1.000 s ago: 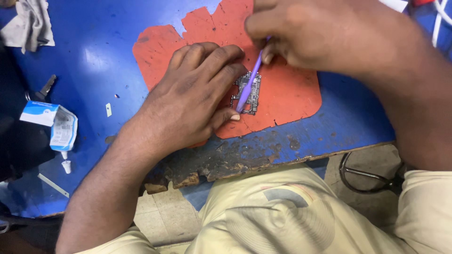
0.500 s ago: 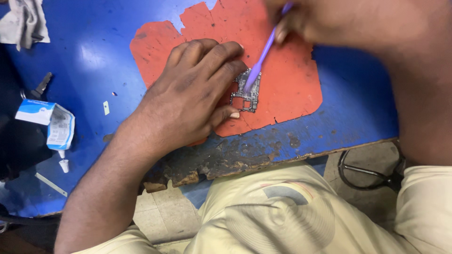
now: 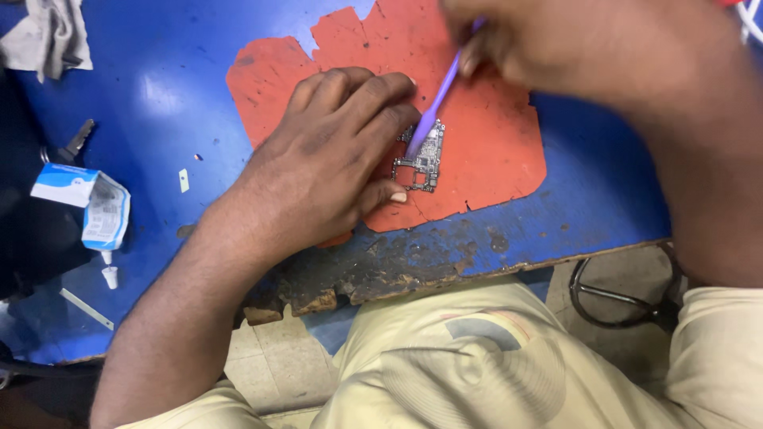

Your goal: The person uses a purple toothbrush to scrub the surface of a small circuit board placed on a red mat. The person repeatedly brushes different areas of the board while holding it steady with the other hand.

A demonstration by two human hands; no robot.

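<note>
Nearest the worn table edge [image 3: 413, 274], the left hand [image 3: 318, 167] lies flat on the red mat [image 3: 493, 151], its thumb and fingertips pressed against the left side of the small circuit board [image 3: 421, 159] to pin it rather than closed around it. Beyond it, the right hand [image 3: 572, 48] pinches the purple brush [image 3: 435, 107], whose tip rests on the board's upper part. This looks like mid-scrub; the next stroke calls for light pressure while the board stays pinned.
</note>
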